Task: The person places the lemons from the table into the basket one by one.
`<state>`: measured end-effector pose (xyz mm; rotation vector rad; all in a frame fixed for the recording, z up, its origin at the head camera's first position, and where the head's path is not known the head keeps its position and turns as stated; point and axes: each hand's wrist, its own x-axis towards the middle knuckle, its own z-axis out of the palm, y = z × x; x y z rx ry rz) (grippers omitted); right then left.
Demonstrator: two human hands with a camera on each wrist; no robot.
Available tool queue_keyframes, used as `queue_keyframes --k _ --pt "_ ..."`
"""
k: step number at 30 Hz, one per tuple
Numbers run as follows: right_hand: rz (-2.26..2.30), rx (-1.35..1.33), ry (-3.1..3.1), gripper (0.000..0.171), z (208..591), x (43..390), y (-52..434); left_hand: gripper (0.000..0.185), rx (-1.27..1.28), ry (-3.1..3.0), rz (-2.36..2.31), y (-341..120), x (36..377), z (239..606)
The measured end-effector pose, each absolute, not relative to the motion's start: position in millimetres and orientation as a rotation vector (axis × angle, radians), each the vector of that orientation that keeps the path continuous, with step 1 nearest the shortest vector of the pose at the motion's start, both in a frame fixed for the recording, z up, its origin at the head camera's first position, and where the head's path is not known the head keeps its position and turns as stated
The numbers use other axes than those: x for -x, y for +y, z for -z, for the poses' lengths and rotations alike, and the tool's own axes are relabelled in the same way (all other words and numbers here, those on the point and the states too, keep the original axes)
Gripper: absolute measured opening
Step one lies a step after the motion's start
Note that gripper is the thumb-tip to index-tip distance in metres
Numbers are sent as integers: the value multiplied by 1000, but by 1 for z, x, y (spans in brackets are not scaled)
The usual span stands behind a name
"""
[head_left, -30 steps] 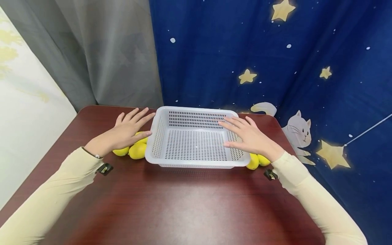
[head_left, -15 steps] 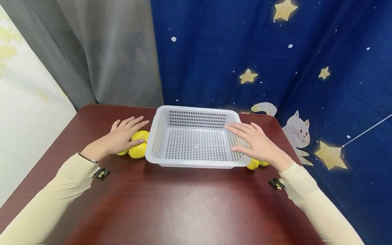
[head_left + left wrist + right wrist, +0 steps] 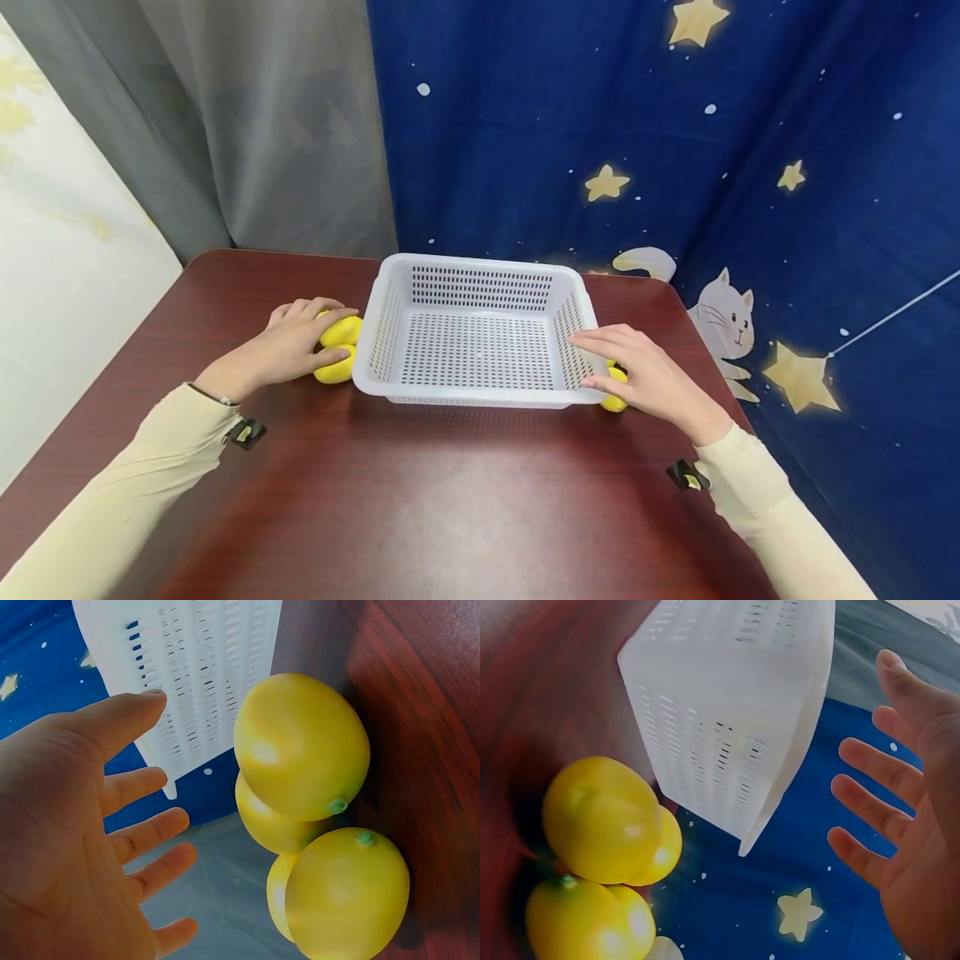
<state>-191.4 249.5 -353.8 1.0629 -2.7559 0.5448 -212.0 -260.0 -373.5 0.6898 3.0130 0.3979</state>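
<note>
A white perforated plastic basket (image 3: 480,395) stands on the table between my hands. My left hand (image 3: 288,346) hovers over several yellow lemons (image 3: 335,367) at the basket's left side, fingers loosely bent. In the left wrist view, that hand (image 3: 67,810) is apart from the lemons (image 3: 304,742), which have green tips. My right hand (image 3: 652,379) is at the basket's right end, above more lemons (image 3: 615,402) that it mostly hides. The right wrist view shows this hand (image 3: 926,817) with fingers spread and nothing in them, while several lemons (image 3: 600,817) lie clustered beside the basket.
The dark red wooden table (image 3: 450,500) spreads in front of the basket. Behind it hang a grey curtain (image 3: 300,125) and a blue curtain (image 3: 510,125) with stars and a cat. A white patterned surface (image 3: 67,208) is at the left.
Both hands have come lower toward the lemons. The right hand has moved outward from over the basket and nearer to me. The basket and lemons appear to stay in place.
</note>
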Motion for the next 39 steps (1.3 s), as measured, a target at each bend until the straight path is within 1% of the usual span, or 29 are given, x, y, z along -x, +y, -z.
queue_keyframes --k 8,16,27,34,39 --pt "-556 -1041 -2708 57 363 182 256 57 -703 3032 -399 -258 215 383" --pt "-537 -1022 -2679 52 371 174 261 60 -682 3046 -341 -251 216 388" --pt "-542 -1014 -2656 45 379 171 261 59 -683 3075 -324 -254 213 398" --pt "-558 -1014 -2650 42 382 170 259 54 -665 3079 -313 -256 210 403" --pt "-560 -1006 -2652 41 382 169 259 56 -653 3082 -305 -258 209 407"
